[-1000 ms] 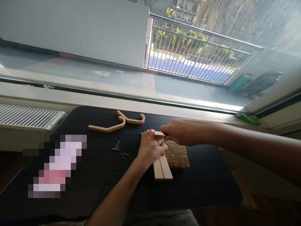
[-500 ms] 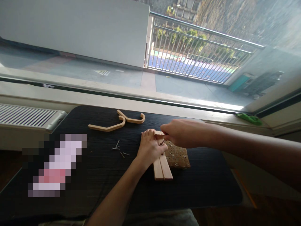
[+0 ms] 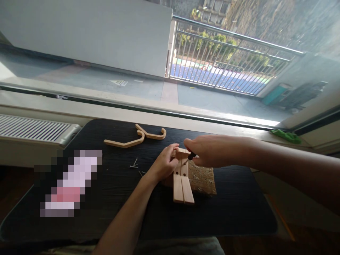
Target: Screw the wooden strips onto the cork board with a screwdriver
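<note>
My right hand (image 3: 203,150) is closed around the dark handle of a screwdriver (image 3: 191,155). Its tip points down at a dark hole or screw head in two pale wooden pieces (image 3: 183,187) lying side by side, bent along their length, with several dark holes. Beneath them is a brown, rough, shiny-flecked block (image 3: 203,179). My left hand (image 3: 166,163) grips the left side of the wooden pieces near their far end, thumb toward the top face; some of its fingers are hidden.
Two curved wooden hooks (image 3: 124,143) lie farther back on the black table (image 3: 119,198). Several loose screws (image 3: 134,163) are left of my left hand. A blurred-out pinkish item (image 3: 70,180) sits at the left. Behind are a radiator (image 3: 39,129), the window and a green cloth (image 3: 285,136).
My left hand has shifted left, its thumb off the wooden pieces' middle, uncovering holes. The screwdriver's dark handle now shows more in my right hand. The view has shifted slightly.
</note>
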`<state>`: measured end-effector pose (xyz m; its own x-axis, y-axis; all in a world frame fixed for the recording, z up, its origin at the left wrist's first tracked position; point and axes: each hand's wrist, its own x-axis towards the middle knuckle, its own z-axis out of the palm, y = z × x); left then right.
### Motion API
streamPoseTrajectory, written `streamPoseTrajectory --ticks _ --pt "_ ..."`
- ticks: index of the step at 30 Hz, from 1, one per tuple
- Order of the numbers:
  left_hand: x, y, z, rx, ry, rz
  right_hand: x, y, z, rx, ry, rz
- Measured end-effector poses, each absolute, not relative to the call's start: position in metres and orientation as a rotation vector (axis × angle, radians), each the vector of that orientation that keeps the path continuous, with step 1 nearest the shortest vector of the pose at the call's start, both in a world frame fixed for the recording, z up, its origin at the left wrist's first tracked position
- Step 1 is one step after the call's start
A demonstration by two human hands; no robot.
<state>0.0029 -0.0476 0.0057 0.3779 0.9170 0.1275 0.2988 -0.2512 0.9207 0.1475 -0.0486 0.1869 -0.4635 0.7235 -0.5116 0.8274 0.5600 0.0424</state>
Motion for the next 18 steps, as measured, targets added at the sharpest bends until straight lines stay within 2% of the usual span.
streamPoseTrajectory --ticks 6,18 --pt "0.012 -0.048 0.004 1.853 1.089 0.934 0.149 -0.049 0.195 1.120 2.265 -0.219" --pt "0.013 -0.049 0.004 1.820 1.196 1.011 0.163 -0.046 0.196 1.183 2.276 -0.222"
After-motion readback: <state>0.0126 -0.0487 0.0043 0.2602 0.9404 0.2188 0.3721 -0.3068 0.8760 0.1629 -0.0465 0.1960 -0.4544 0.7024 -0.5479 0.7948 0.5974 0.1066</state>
